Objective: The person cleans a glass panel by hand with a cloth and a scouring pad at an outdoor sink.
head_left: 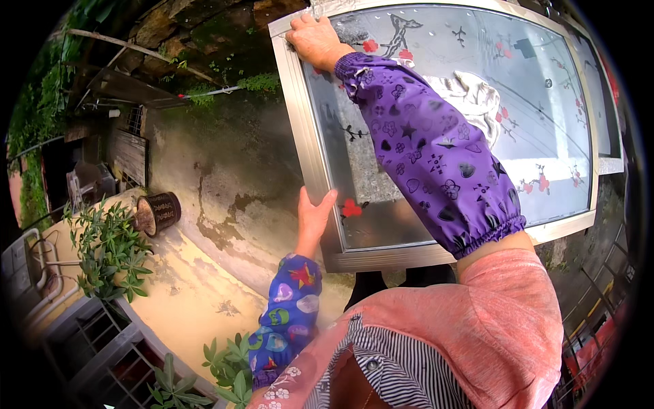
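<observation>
Glass: a frosted pane painted with red blossoms and dark branches, set in a silver metal window frame (308,146), filled the upper right, from about twelve to three o'clock.
Right hand: the right hand (312,39), out of a purple patterned sleeve cover (436,153), sat at the frame's top corner near twelve o'clock, fingers curled together over the metal edge.
Left hand: the left hand (313,215), out of a blue patterned sleeve cover (286,317), pressed against the frame's side rail near the lower corner, fingers straight and close, thumb spread off to one side; I could not tell whether it truly gripped.
Cloth: a white rag (473,95) showed against the pane at about one o'clock; which side of the glass it lay on was unclear.
Below: a stained concrete yard (225,184), a dark round pot (158,213) at nine o'clock and green leafy plants (109,249) lay far beneath.
Risk: leaning out with both arms stretched, the person looked liable to overbalance.
Risk: a flat left palm seemed likely to slip, letting the sash swing or pinch fingers.
Risk: the rag, if loose, might drop to the yard.
</observation>
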`<act>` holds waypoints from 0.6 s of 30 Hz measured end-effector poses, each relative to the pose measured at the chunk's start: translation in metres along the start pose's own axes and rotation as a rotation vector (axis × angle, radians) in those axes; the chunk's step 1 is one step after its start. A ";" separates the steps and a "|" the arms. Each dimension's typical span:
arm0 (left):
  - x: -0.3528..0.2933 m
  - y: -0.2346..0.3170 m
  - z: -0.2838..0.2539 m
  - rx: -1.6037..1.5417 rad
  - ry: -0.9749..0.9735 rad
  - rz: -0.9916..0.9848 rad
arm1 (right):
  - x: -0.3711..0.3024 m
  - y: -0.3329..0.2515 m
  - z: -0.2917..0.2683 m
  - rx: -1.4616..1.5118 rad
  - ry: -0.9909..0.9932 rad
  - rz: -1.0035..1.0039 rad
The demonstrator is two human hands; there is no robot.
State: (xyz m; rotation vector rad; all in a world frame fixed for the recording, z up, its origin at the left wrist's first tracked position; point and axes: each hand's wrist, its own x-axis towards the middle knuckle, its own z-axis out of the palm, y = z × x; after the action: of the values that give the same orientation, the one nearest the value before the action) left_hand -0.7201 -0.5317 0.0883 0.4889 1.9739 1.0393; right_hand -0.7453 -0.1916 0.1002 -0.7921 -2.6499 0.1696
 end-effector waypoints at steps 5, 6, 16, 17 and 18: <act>0.001 -0.007 -0.003 -0.029 0.011 0.031 | -0.058 -0.022 -0.024 0.060 -0.169 -0.206; -0.001 -0.005 -0.002 -0.026 0.012 0.038 | -0.059 -0.021 -0.025 0.074 -0.162 -0.227; -0.002 0.014 0.002 0.041 0.013 0.010 | -0.010 -0.018 -0.017 0.034 -0.042 0.078; -0.004 0.012 -0.003 0.045 0.025 0.004 | -0.029 -0.028 -0.023 0.123 -0.082 0.006; -0.005 0.013 -0.006 0.045 0.033 0.006 | -0.049 -0.036 -0.029 0.195 -0.117 -0.094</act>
State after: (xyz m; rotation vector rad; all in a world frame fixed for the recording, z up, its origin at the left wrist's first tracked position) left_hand -0.7231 -0.5303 0.1030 0.5049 2.0298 1.0140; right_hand -0.7143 -0.2479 0.1198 -0.6095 -2.7193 0.4541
